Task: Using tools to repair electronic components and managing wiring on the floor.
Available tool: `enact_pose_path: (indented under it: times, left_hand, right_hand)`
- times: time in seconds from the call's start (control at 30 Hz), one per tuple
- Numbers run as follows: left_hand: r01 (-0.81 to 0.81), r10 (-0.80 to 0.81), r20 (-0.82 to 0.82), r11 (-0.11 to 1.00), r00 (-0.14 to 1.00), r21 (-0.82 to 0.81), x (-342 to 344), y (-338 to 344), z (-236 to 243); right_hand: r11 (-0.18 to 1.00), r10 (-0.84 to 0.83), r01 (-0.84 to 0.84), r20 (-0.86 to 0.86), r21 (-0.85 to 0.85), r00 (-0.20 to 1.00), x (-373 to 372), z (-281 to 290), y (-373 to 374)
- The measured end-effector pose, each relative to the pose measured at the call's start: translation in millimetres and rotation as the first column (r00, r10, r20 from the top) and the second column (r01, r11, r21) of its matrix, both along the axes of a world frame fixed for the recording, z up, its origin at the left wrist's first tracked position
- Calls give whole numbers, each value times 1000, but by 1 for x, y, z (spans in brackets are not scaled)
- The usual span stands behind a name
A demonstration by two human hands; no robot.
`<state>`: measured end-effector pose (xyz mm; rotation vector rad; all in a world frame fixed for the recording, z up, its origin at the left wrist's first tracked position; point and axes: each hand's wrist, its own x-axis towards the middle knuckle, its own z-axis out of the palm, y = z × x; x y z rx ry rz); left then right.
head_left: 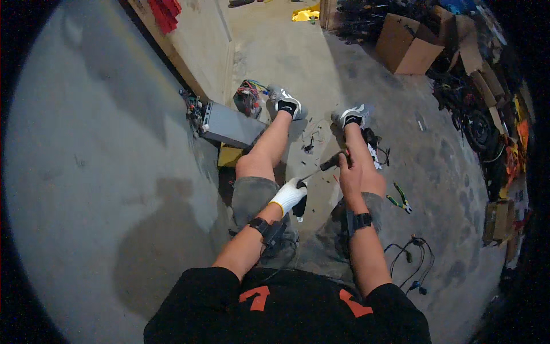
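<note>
My left hand, in a white knit glove, is closed around a small black object whose lower part hangs below the fingers; I cannot make out its kind. My bare right hand grips a screwdriver by its dark handle. The thin shaft slants down and left until its tip meets the top of the left hand, at the black piece. Both hands are between my knees, above the floor. Small dark scraps lie on the concrete beyond them.
Green-handled pliers and a tangle of black cable lie to my right. At left stand a grey metal box and a bundle of coloured wires. A cardboard box and heaped cables fill the far right.
</note>
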<state>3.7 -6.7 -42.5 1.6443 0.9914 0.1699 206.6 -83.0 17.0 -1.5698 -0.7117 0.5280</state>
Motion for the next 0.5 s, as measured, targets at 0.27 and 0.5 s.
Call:
enact_pose_path:
  times: [0.27, 0.5]
  left_hand:
    - [15, -12, 27, 996, 1000, -88, 8, -6, 19]
    - [-16, 19, 37, 996, 999, -91, 2, -3, 9]
  right_hand:
    - [983, -38, 35, 12, 183, 999, 16, -23, -2]
    - [1000, -20, 20, 2, 15, 1000, 4, 10, -5]
